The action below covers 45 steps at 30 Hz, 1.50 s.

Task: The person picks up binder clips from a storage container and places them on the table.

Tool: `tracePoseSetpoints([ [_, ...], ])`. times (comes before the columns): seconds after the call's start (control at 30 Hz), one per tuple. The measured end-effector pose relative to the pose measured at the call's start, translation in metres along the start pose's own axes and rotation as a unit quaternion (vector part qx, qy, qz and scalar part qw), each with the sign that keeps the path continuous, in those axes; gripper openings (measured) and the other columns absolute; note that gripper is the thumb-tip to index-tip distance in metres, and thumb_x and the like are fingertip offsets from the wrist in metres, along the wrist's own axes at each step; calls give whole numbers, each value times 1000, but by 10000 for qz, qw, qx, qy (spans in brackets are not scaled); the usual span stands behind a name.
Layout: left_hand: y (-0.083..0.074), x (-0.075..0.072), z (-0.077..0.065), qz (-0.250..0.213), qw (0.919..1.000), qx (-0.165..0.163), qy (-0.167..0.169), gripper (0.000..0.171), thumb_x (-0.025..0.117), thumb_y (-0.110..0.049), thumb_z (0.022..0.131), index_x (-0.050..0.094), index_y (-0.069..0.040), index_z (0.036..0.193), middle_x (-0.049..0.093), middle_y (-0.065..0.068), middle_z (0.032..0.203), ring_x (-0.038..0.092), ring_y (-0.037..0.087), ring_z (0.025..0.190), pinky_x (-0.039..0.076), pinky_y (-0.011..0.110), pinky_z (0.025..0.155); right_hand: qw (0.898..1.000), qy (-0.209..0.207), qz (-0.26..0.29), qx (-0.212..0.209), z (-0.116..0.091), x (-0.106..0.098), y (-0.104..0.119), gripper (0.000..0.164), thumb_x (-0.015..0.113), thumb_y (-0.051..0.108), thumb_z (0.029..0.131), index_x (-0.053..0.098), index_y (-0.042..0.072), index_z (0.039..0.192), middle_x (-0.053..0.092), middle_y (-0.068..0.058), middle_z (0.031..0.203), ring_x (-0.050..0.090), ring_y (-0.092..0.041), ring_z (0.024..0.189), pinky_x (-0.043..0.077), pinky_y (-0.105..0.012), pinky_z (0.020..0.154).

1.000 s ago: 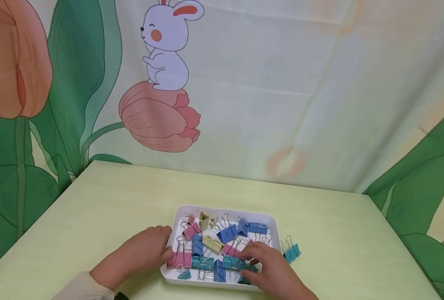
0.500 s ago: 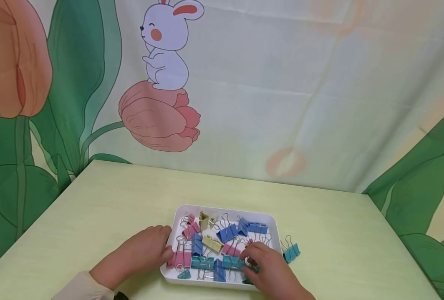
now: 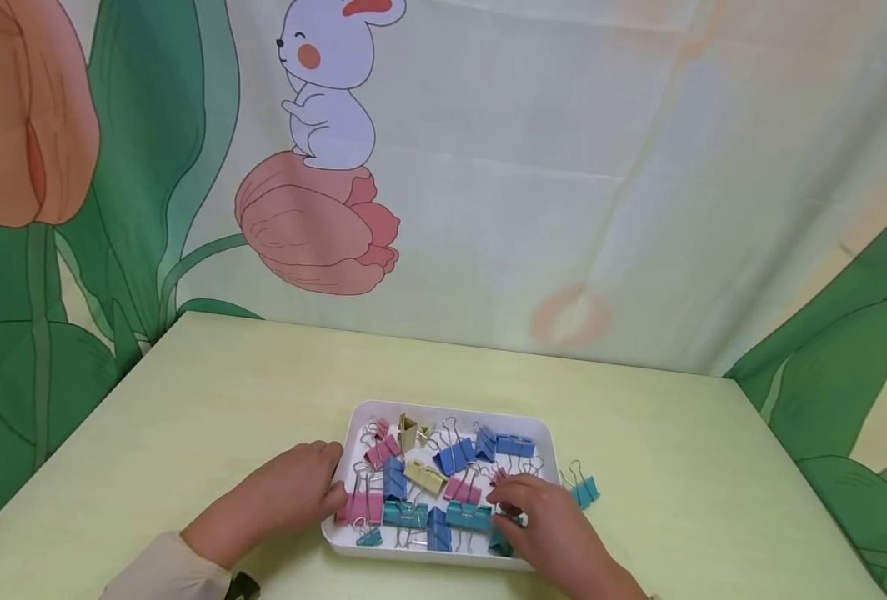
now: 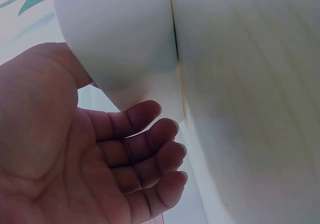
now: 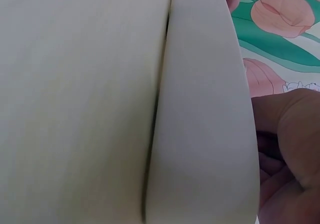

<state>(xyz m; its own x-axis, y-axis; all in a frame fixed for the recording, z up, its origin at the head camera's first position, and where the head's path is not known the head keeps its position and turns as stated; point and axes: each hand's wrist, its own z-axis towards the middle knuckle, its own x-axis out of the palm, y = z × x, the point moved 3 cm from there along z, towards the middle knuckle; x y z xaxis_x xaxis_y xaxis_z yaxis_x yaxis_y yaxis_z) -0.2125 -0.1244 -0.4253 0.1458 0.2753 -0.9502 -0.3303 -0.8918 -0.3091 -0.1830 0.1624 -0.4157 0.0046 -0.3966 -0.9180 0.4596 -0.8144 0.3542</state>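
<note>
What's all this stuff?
Table: 1, yellow, in front
Tray: 1, white, on table
Clips: at least 5 pink, 5 blue, 4 teal, 3 yellow, in tray
Loose clip: 1, teal, right of tray
Cloth: 1, pale, printed, behind table
Rabbit: 1, white, on cloth
Tulips: several, orange, pink, on cloth
Leaves: several, green, on cloth
Sleeve: 1, cream, left arm
Black thing: 1, by sleeve
Left hand: 1, on tray's left
Right hand: 1, over tray's right

Soft, even light overhead; wrist views dimmer and hazier
</note>
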Motion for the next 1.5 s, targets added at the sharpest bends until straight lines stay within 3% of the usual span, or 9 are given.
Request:
tracePoseSetpoints([
  [0.23,0,0,1,-9,10000,-30,14,27,61,-22,82,55,0,97,50,5,79,46,19,74,43,38,73,10000,16,76,51,-1,-4,-1,20,74,17,82,74,15,102,70,3,107,66,-9,91,55,-32,83],
  [0.57,0,0,1,-33,10000,-64,39,31,61,-22,82,56,1,101,52,5,83,47,19,77,45,39,75,9970,-29,744,191,-2,-11,-5,24,73,16,84,73,15,108,69,5,109,65,-1,86,56,-25,78],
  [0.8,-1,-1,0,-16,10000,-60,6,28,60,-22,82,55,0,98,51,5,81,46,19,75,44,38,75,9953,-467,850,7,-5,-17,-5,23,74,14,82,74,17,105,70,8,105,65,2,86,52,-16,77],
  [1.07,0,0,2,-34,10000,-40,9,27,60,-21,81,55,0,98,50,4,81,46,19,76,44,38,74,9902,-842,1116,41,-6,-23,-5,21,76,14,80,75,20,101,69,15,100,65,0,88,55,-21,76],
  [1.33,0,0,2,-55,9999,-81,89,29,60,-21,82,56,0,100,51,5,82,46,19,76,44,39,75,9832,-1142,1410,194,-8,-30,-7,25,76,17,80,72,36,96,66,23,100,64,2,88,55,-21,76],
  [1.5,1,1,2,-60,9999,-114,114,30,60,-22,82,56,1,102,52,5,83,47,19,77,45,39,76,9777,-1446,1520,88,-9,-37,-8,24,78,15,79,73,31,96,68,18,101,65,-1,90,54,-18,75],
])
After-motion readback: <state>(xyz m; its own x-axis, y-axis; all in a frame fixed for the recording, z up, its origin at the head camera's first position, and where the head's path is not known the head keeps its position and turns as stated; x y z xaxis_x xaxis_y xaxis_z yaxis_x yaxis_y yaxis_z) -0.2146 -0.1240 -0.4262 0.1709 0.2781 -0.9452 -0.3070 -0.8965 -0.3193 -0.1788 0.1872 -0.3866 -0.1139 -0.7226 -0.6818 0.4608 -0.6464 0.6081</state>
